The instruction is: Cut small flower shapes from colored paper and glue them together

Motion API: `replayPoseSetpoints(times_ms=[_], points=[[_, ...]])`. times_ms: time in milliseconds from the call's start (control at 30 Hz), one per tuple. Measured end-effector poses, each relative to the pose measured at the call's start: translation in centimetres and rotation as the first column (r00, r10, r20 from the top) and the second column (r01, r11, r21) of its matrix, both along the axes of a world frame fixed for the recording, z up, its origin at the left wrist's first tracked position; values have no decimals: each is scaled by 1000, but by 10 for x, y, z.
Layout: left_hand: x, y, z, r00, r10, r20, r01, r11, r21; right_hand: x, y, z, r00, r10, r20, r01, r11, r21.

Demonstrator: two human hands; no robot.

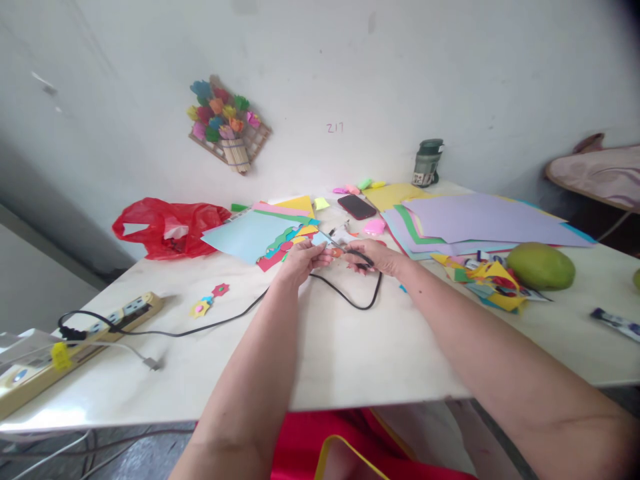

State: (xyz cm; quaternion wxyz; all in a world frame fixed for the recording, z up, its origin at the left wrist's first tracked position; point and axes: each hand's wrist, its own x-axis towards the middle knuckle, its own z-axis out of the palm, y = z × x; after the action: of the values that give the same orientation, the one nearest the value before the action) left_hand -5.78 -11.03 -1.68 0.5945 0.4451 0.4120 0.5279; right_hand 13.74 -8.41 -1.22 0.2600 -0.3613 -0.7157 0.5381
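Scissors (pixel 363 257) held in right fingers (pixel 354 261); left fingers (pixel 319 251) pinching small paper (pixel 337 253); black cable (pixel 345 298) looped near, phone (pixel 357 207) beyond.

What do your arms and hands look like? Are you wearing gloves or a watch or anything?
No gloves: the left hand and right hand are bare, with five-fingered human shapes. No sleeve, watch or bracelet shows on either arm. The right forearm has a tiny spot near the wrist. The fingernails are too small to make out.
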Motion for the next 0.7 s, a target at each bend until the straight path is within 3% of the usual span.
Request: replayPoseSetpoints(times_ms=[700], points=[[0, 1, -1, 1000, -3, -14, 3, 1000, -3, -1, 0, 0, 1000, 22, 15, -22, 1000, 17]])
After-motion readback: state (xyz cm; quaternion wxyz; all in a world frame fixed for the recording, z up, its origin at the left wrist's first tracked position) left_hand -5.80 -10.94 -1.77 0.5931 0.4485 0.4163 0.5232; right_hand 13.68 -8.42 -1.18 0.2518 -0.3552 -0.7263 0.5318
